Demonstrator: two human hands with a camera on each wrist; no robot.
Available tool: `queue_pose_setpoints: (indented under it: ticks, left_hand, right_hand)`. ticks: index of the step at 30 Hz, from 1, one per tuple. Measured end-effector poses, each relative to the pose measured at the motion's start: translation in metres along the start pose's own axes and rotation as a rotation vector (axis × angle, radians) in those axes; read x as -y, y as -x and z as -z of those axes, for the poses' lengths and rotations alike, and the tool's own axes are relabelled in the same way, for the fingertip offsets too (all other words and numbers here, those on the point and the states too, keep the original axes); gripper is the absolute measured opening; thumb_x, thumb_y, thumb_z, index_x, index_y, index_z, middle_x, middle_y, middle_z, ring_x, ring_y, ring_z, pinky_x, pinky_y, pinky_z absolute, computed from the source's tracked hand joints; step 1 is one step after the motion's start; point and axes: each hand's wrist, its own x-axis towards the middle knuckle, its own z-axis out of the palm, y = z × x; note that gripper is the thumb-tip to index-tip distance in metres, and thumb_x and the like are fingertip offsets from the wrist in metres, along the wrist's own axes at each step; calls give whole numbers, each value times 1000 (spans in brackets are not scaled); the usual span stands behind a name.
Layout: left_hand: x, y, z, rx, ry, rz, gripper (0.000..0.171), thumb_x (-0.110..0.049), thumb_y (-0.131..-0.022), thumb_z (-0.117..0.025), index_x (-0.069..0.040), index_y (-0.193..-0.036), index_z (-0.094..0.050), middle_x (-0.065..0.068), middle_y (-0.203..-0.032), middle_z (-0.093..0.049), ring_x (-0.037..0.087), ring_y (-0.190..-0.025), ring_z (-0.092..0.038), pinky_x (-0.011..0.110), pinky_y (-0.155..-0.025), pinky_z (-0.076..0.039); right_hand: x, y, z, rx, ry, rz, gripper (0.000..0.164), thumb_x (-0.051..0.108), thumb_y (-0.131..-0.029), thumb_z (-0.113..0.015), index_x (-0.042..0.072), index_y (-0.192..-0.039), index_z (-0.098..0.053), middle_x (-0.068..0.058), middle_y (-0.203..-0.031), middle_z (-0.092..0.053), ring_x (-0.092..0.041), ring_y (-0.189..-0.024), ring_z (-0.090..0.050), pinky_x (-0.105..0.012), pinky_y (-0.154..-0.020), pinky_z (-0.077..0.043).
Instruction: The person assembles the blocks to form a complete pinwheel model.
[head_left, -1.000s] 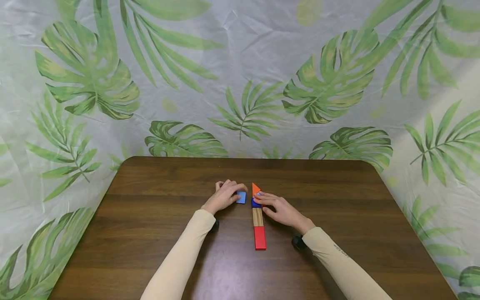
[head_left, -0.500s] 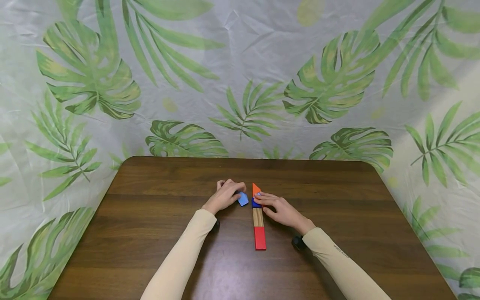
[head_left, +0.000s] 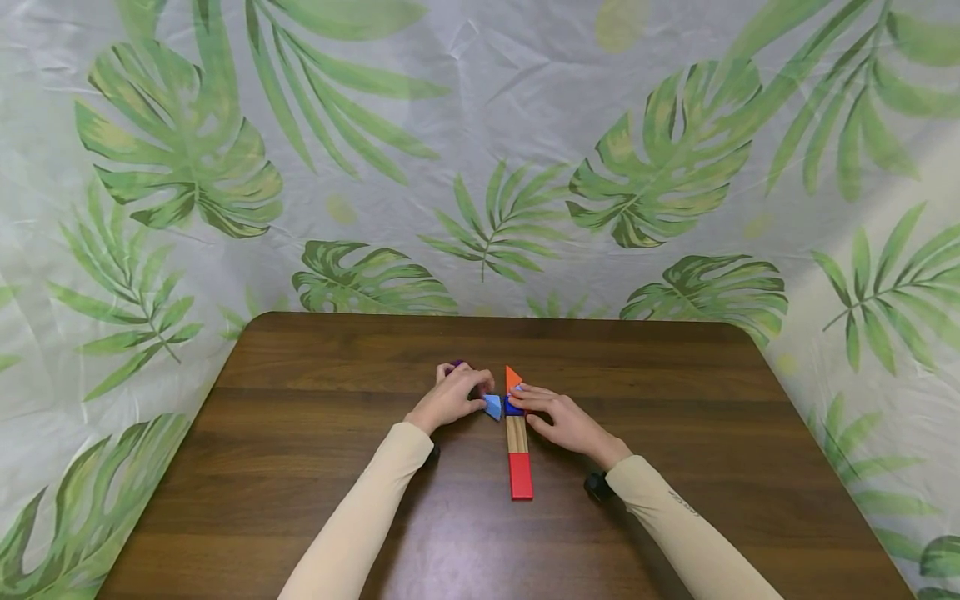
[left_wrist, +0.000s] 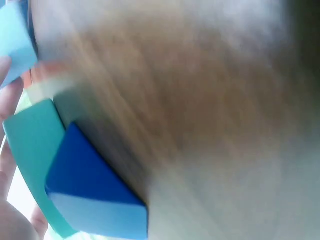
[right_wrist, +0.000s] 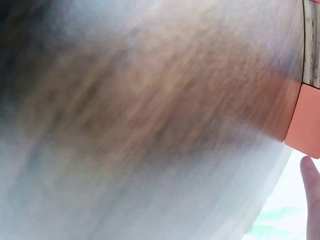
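Observation:
My left hand (head_left: 450,396) pinches a light blue block (head_left: 492,407) between thumb and fingers, just left of a row of blocks. The left wrist view shows this light blue block (left_wrist: 17,42) at a fingertip, and a teal block (left_wrist: 37,155) and a dark blue wedge-shaped block (left_wrist: 95,185) close by the hand. My right hand (head_left: 558,417) rests its extended fingers on the dark blue block (head_left: 512,407) in the row, partly hiding it. Above that points an orange triangle (head_left: 512,378). A fingertip is right by a salmon-red block (right_wrist: 306,122) in the right wrist view.
Below the dark blue block, the row continues with light wooden strips (head_left: 516,434) and a red block (head_left: 521,477). A bit of purple (head_left: 457,363) shows behind the left hand. The brown wooden table (head_left: 300,500) meets a leaf-print cloth (head_left: 480,208) behind.
The light blue block has turned and moved right and slightly nearer, up beside the row, with the left fingers. Purple now shows behind the left hand. The right hand stays in place.

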Motion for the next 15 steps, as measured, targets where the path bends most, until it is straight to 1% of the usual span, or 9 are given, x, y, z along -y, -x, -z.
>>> queue_pose_setpoints:
  ticks: [2,4,6,7,11,13,15]
  left_hand:
    - [-1,0,-1,-2,-13,-18,17,-14,-85,-74,-21,-91,-59,-11,-85,-59,15,-97,-50,52,-90,-24]
    - [-2,-1,-2,-21,-40,-33,18,-13,-85,-74,-20,-88,-58,-10,-84,-58,15,-95,-49,52,-89,-25]
    - [-3,-2,-3,-38,-59,-37,19,-11,-85,-74,-20,-87,-57,-9,-84,-57,16,-93,-50,52,-88,-26]
    - [-4,-3,-3,-36,-61,-31,20,-9,-84,-73,-20,-87,-57,-8,-85,-58,16,-94,-50,52,-88,-26]
    - [-9,-3,0,28,-40,17,20,-10,-82,-71,-21,-91,-57,-8,-93,-58,17,-100,-50,52,-90,-24]
    - [-12,-2,2,66,-32,39,21,-15,-79,-71,-21,-94,-57,-8,-96,-59,18,-104,-49,52,-90,-24]
    - [-14,0,3,81,-37,45,24,-24,-79,-74,-21,-96,-57,-7,-98,-59,19,-105,-48,52,-90,-24]
  right_hand:
    - [0,0,0,0,-4,-1,40,8,-95,-58,7,-135,-56,-9,-142,-48,-27,-133,-39,-48,-103,-35]
    - [0,0,0,-1,-4,3,40,8,-95,-58,7,-135,-56,-9,-142,-48,-27,-133,-39,-48,-103,-35]
    - [0,0,-1,1,-6,-1,40,8,-96,-57,7,-135,-56,-9,-142,-48,-27,-134,-39,-47,-104,-35]
    - [0,0,-1,2,-8,-2,40,9,-96,-57,7,-135,-56,-8,-142,-48,-26,-134,-39,-47,-104,-35]
    - [-1,0,-2,-2,-5,-5,40,9,-95,-57,7,-135,-56,-8,-142,-48,-26,-134,-39,-47,-104,-35]
    - [-1,0,-1,-8,1,2,40,8,-95,-58,7,-134,-56,-9,-141,-49,-27,-133,-39,-48,-103,-36]
    - [0,0,-1,-11,8,9,40,8,-95,-58,6,-135,-56,-10,-141,-49,-28,-133,-40,-49,-102,-36]
